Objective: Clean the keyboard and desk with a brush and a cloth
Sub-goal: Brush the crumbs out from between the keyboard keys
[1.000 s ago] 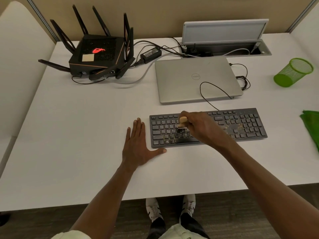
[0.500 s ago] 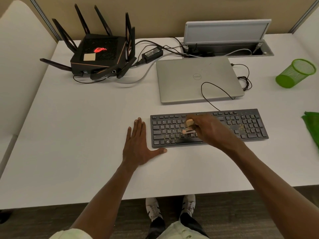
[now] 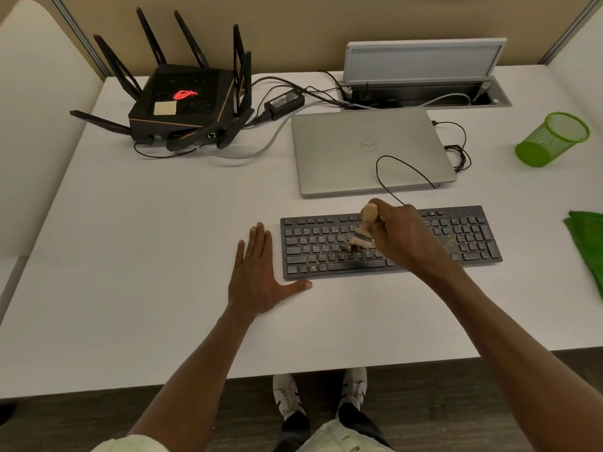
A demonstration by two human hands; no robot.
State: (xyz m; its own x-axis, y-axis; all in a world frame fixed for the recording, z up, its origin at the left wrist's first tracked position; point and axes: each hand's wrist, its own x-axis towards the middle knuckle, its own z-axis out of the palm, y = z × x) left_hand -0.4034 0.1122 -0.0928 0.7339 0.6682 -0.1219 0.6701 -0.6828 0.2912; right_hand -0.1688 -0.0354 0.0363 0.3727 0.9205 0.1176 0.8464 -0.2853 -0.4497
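A black keyboard (image 3: 463, 234) lies on the white desk (image 3: 163, 239), with yellowish crumbs scattered over its right half. My right hand (image 3: 403, 238) grips a small brush with a wooden handle (image 3: 368, 223), its bristles down on the middle keys. Flat on the desk, my left hand (image 3: 257, 275) rests just left of the keyboard, the thumb touching its front left corner. A green cloth (image 3: 587, 246) lies at the desk's right edge, partly out of frame.
A shut silver laptop (image 3: 359, 151) sits behind the keyboard with a thin black cable looped over it. A black router (image 3: 186, 106) with antennas stands at the back left, a green mesh cup (image 3: 551, 140) lies tipped at the right, and an open cable box (image 3: 424, 93) sits at the back.
My right hand has carried the brush a little rightward and up across the middle keys. My left hand has stayed flat in place.
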